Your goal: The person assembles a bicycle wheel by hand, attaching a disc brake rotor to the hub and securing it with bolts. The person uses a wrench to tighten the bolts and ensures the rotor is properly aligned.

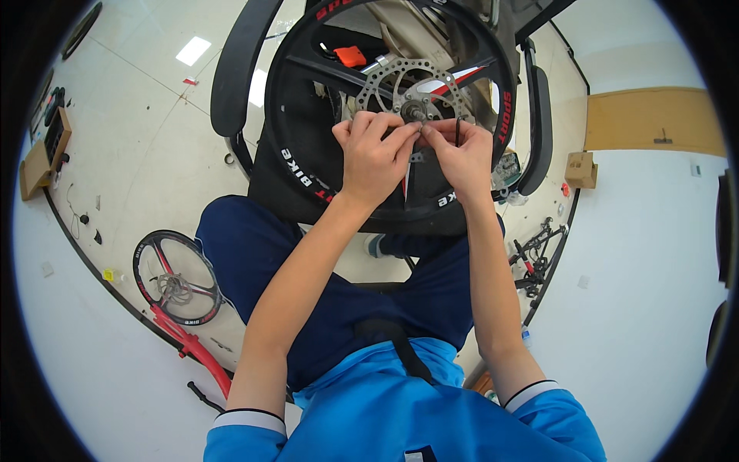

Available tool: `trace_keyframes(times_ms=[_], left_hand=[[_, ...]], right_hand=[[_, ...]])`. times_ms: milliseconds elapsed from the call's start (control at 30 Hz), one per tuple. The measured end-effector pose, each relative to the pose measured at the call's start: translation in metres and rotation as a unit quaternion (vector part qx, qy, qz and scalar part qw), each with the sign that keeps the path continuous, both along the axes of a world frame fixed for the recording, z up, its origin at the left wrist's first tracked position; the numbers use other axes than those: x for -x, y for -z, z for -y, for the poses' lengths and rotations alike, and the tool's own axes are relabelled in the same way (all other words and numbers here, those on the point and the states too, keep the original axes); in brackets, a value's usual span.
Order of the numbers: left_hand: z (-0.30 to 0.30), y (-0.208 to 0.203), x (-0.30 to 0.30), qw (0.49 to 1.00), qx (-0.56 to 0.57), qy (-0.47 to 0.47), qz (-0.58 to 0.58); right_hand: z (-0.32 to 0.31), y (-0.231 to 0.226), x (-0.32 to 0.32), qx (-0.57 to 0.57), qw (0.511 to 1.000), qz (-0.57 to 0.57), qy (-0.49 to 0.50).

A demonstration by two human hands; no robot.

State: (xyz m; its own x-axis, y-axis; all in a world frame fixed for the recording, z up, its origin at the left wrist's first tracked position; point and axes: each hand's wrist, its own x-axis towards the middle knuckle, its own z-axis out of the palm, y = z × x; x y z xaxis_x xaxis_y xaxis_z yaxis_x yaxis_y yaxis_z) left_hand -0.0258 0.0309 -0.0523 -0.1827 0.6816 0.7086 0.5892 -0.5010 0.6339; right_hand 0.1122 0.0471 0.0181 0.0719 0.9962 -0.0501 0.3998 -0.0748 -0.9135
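Note:
A black bicycle wheel [291, 165] with wide spokes lies flat in front of me. A silver, perforated brake disc [369, 88] sits at its centre around the hub axle [413, 110]. My left hand [375, 158] is over the disc's lower left edge, thumb and fingers pinched close to the axle; what they hold is hidden. My right hand [466, 158] meets it from the right, its thumb and forefinger also pinched beside the axle. A thin black hex key [459, 132] stands up between the right hand's fingers.
The wheel rests on a black office chair with armrests [231, 92] [539, 131]. An orange-red tool piece [350, 56] lies beyond the spoke. On the floor are a second wheel [158, 262] and red frame [196, 350] at left, black bike parts [535, 258] and a cardboard box [581, 170] at right.

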Motion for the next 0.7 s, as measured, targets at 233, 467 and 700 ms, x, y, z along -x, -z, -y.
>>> trace_keyframes(times_ms=[233, 467, 700], left_hand=[[-0.006, -0.002, 0.001, 1.000, -0.013, 0.009, -0.020], [-0.004, -0.004, -0.001, 1.000, 0.004, 0.024, 0.014], [-0.004, -0.005, -0.002, 0.999, 0.027, 0.026, 0.013]], right_hand=[[0.002, -0.002, 0.000, -0.016, 1.000, 0.014, 0.004], [0.015, -0.026, -0.019, -0.060, 0.998, -0.034, 0.002], [0.030, -0.037, -0.019, -0.105, 0.994, -0.006, -0.016]])
